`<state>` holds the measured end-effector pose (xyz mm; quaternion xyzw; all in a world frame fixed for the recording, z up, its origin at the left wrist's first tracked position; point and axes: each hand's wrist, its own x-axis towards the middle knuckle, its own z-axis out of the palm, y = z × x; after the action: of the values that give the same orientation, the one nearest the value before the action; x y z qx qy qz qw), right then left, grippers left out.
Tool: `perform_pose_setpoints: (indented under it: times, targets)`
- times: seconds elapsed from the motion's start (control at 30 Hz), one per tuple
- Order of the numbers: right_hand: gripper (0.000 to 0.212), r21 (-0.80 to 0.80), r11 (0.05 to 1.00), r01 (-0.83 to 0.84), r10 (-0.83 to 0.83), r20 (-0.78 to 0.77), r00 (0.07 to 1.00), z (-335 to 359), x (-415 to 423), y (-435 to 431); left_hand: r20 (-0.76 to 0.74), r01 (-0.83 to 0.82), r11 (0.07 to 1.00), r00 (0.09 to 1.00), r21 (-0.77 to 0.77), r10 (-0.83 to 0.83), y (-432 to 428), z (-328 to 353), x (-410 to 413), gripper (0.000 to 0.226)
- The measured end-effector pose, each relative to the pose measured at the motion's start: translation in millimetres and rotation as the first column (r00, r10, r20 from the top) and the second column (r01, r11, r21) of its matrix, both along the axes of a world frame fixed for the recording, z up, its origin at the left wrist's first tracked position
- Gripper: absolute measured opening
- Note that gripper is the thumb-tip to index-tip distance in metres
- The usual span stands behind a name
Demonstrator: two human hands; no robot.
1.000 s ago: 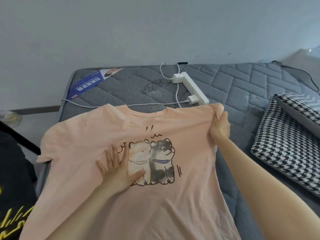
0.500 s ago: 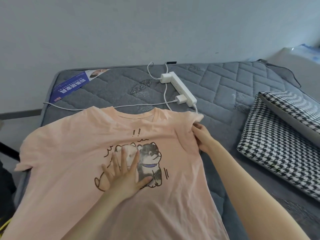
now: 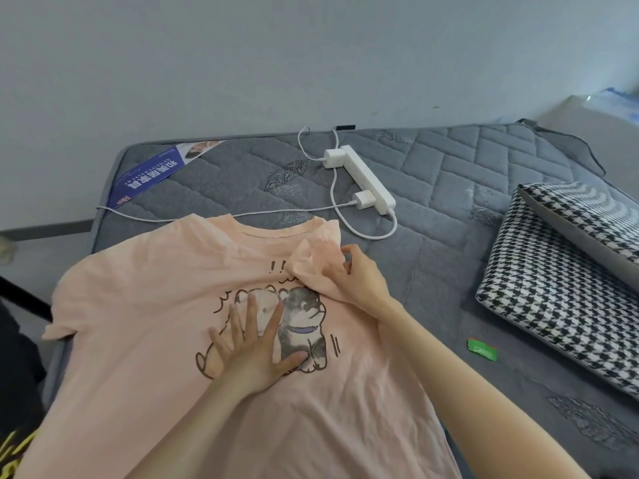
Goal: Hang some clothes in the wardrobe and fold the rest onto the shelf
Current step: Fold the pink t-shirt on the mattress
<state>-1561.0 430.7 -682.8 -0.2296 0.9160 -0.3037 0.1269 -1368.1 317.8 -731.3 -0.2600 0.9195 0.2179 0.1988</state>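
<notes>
T-shirt (image 3: 138, 305): lay face-up on the grey mattress (image 3: 432, 271).
Left hand (image 3: 256, 347): flat, fingers spread, pressed on the dog print (image 3: 304, 305).
Right hand (image 3: 359, 278): pinched the sleeve (image 3: 318, 267), which was turned inward over the chest.
Mattress load: power strip (image 3: 366, 178), houndstooth pillow (image 3: 553, 288).

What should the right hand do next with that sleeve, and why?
Probably draw the sleeve further across and lay it flat on the chest. The right hand pinches the sleeve, turned inward but bunched, while the left hand presses flat on the T-shirt, pinning it to the mattress.
</notes>
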Motion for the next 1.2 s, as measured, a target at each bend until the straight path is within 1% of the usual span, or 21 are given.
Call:
perform_pose_setpoints:
  times: [0.07, 0.1, 0.17, 0.23, 0.27, 0.3, 0.4, 0.47, 0.53, 0.6, 0.73, 0.8, 0.87, 0.97, 1.07, 1.13, 1.2]
  targets:
    - [0.051, 0.074, 0.996, -0.049, 0.062, -0.201, 0.978, -0.5, 8.0, -2.4, -0.005, 0.000, 1.000, 1.000, -0.005, 0.000, -0.1, -0.5, 0.3, 0.097]
    - [0.052, 0.097, 0.991, -0.091, 0.113, -0.261, 0.959, -1.0, 10.6, -3.2, -0.009, -0.001, 1.000, 1.000, -0.006, 0.001, -0.2, -0.8, 0.2, 0.097]
    - [0.055, 0.193, 0.968, -0.163, 0.215, -0.287, 0.934, -4.1, 14.7, -4.1, -0.014, -0.002, 1.000, 1.000, -0.002, 0.002, -0.2, -1.0, 0.2, 0.096]
    - [0.056, 0.259, 0.955, -0.145, 0.211, -0.248, 0.946, -9.3, 16.7, -3.5, -0.016, -0.003, 1.000, 1.000, 0.000, 0.003, -0.3, -1.0, 0.6, 0.096]
    - [0.052, 0.237, 0.964, -0.118, 0.175, -0.236, 0.956, -10.9, 16.7, -3.0, -0.017, -0.001, 1.000, 1.000, 0.001, 0.001, -0.4, -0.7, 0.7, 0.096]
    - [0.045, 0.183, 0.979, -0.095, 0.138, -0.238, 0.962, -11.2, 16.2, -2.0, -0.016, -0.001, 1.000, 1.000, 0.003, 0.001, -0.4, 0.0, 0.8, 0.097]
    - [0.025, -0.031, 0.998, -0.054, 0.043, -0.275, 0.960, -3.9, 7.1, 5.6, -0.012, -0.014, 1.000, 1.000, -0.001, 0.014, 1.4, 3.3, 1.1, 0.098]
    - [0.015, -0.130, 0.991, 0.035, -0.075, -0.313, 0.947, 6.5, -6.4, 15.4, -0.027, -0.015, 1.000, 1.000, -0.014, 0.015, 6.7, 8.1, -0.8, 0.097]
    - [0.012, -0.187, 0.970, 0.158, -0.213, -0.328, 0.920, 16.7, -23.1, 26.6, -0.076, 0.007, 1.000, 0.997, -0.013, -0.008, 16.3, 13.6, -5.3, 0.093]
    - [0.012, -0.188, 0.943, 0.275, -0.326, -0.359, 0.875, 25.1, -40.1, 39.7, -0.107, 0.050, 0.999, 0.993, -0.019, -0.051, 26.1, 17.9, -13.8, 0.089]
    - [0.010, -0.081, 0.899, 0.430, -0.416, -0.458, 0.786, 30.5, -69.4, 78.8, -0.065, 0.041, 0.999, 0.997, -0.009, -0.042, 35.5, 19.6, -33.6, 0.085]
    - [0.010, -0.014, 0.878, 0.479, -0.427, -0.474, 0.770, 28.4, -79.7, 98.3, -0.027, 0.034, 0.999, 0.999, -0.007, -0.034, 35.6, 16.3, -38.5, 0.084]
    - [0.015, 0.057, 0.868, 0.493, -0.415, -0.460, 0.785, 24.1, -83.8, 110.9, -0.004, 0.043, 0.999, 0.999, -0.020, -0.043, 34.6, 10.9, -39.9, 0.086]
    - [0.034, 0.138, 0.854, 0.501, -0.415, -0.402, 0.817, 14.2, -81.1, 118.6, 0.000, 0.059, 0.997, 0.998, -0.045, -0.059, 33.8, 4.1, -40.0, 0.086]
    - [0.035, 0.202, 0.858, 0.472, -0.376, -0.380, 0.845, 4.7, -73.9, 121.0, -0.008, 0.058, 0.997, 0.998, -0.042, -0.059, 33.3, 0.9, -40.8, 0.085]
    - [0.041, 0.275, 0.840, 0.468, -0.333, -0.419, 0.845, 3.8, -73.0, 120.1, -0.023, 0.046, 0.998, 0.999, -0.032, -0.047, 33.8, 0.4, -40.8, 0.082]
    - [0.047, 0.341, 0.806, 0.485, -0.279, -0.504, 0.817, 7.9, -72.7, 117.1, -0.073, 0.020, 1.000, 0.997, -0.006, -0.020, 33.1, 2.3, -40.5, 0.078]
